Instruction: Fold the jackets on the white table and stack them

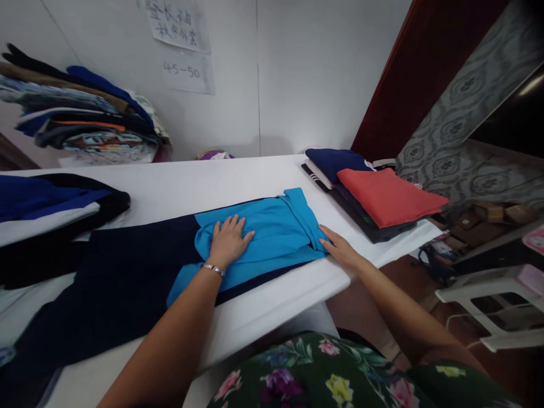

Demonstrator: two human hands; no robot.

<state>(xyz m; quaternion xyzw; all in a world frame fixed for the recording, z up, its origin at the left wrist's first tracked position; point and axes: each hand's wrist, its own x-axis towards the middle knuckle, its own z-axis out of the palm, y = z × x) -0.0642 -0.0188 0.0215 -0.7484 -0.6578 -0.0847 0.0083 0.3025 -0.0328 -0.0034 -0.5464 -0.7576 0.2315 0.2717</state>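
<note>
A bright blue garment [272, 226], partly folded, lies on top of dark navy trousers [127, 277] on the white table. My left hand [229, 241] rests flat on the blue cloth with its fingers spread, a bracelet around the wrist. At the right end of the garment, my right hand [340, 248] touches the folded edge near its corner, fingers stretched out. Neither hand is gripping the cloth. Dark fabric shows along both long sides beneath the blue garment.
Folded clothes with a coral-red piece [391, 195] on top stand at the table's right end. Blue, white and black clothes [55, 209] lie at left. Behind them rises a tall clothing stack [93, 119]. A white stool [497, 306] stands on the floor at right.
</note>
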